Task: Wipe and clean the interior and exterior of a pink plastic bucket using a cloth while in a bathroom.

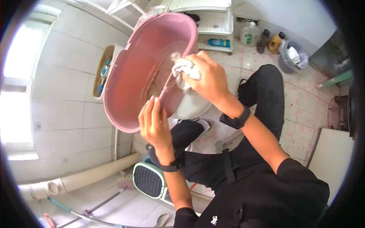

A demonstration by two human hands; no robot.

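A pink plastic tub point(134, 77) is tilted in front of me, its hollow side facing up and towards me. My left hand point(155, 125) grips its near rim, fingers laid over the edge. In my right hand point(209, 77) is a crumpled whitish cloth point(185, 69), pressed against the same rim farther along. Inside the tub, a round clear fitting point(175, 56) shows close to the cloth. Beneath the tub, partly hidden by it, is a pale rounded surface point(192, 107); I cannot tell what it belongs to.
A white tiered plastic rack point(215, 24) stands behind the tub. Bottles point(250, 34) and a lined waste bin point(293, 57) line the wall at right. A wall-side holder point(104, 71) is left. A mop handle point(105, 202), thick pipe point(94, 171) and green-edged step stool point(148, 180) lie lower left.
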